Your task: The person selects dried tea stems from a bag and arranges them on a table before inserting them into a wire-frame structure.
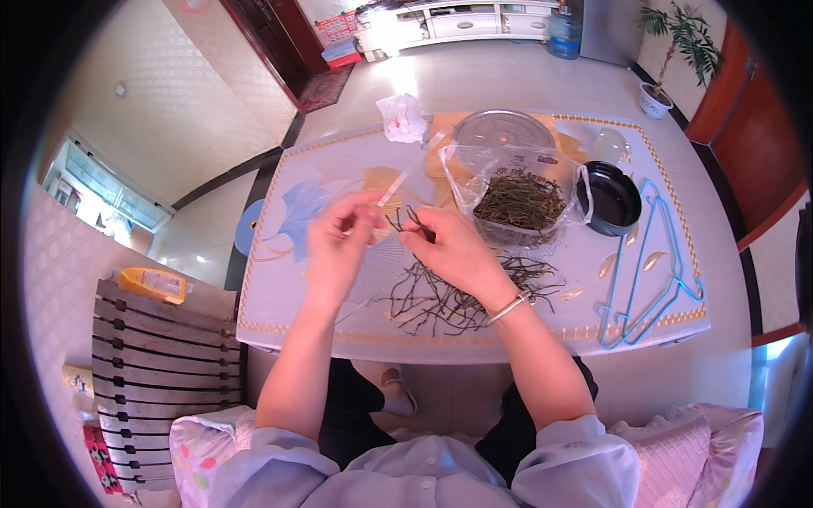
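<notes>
Thin dark dried stems stick out of my right hand [444, 244], which is closed around them above the near middle of the table. Just left of it, my left hand [346, 232] is slightly blurred, with its fingers curled near the stem tips and the end of a pale narrow strip [400, 185]; whether it grips the strip is unclear. Below my right hand, a loose pile of dried stems [438, 305] is spread on the tablecloth [292, 317]. Beyond it stands an open clear plastic bag [467, 184] with a dense heap of dried stems [521, 203] inside.
Right of the bag are a black round ashtray [610, 200], a clear glass jar [611, 146] and blue hangers [648, 273]. A round metal lid [503, 130] lies behind the bag. A crumpled white plastic bag [402, 119] rests at the far edge. Left stands a slatted wooden bench [171, 355].
</notes>
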`<state>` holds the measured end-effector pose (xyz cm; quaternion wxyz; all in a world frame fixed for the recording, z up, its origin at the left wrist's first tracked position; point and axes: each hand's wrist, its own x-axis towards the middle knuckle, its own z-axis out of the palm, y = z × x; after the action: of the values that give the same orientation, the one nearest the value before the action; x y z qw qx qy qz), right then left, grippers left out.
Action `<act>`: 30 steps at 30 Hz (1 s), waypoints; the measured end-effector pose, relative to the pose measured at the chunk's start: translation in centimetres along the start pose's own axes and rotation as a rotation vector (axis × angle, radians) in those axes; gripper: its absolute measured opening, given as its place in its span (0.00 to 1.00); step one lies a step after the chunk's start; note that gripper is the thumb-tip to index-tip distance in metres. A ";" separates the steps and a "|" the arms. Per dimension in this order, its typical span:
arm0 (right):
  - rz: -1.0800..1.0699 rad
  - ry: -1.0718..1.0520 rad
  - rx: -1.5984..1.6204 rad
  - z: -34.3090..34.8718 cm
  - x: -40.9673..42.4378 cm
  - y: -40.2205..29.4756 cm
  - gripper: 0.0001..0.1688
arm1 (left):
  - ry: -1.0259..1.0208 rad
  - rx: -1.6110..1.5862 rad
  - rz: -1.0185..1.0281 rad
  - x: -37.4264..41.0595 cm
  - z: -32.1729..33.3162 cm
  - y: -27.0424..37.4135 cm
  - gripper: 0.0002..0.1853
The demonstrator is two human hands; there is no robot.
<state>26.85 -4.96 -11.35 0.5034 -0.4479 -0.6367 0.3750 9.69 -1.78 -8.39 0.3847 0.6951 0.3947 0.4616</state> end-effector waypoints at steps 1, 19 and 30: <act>0.013 -0.008 0.086 -0.1 -0.1 0.0 0.08 | 0.041 0.029 0.004 0.3 -0.5 -0.1 0.11; -0.357 0.328 -1.178 -8.9 2.5 0.0 0.20 | 0.124 -0.209 -0.064 -0.4 -8.1 2.4 0.10; -0.227 -0.105 -0.502 9.4 1.3 -4.6 0.15 | 0.112 -0.318 -0.083 0.1 -13.0 5.2 0.10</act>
<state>16.62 -5.46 -8.71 0.3819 -0.4643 -0.7809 0.1697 -1.57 -1.46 -0.08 0.4861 0.5819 0.3658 0.5398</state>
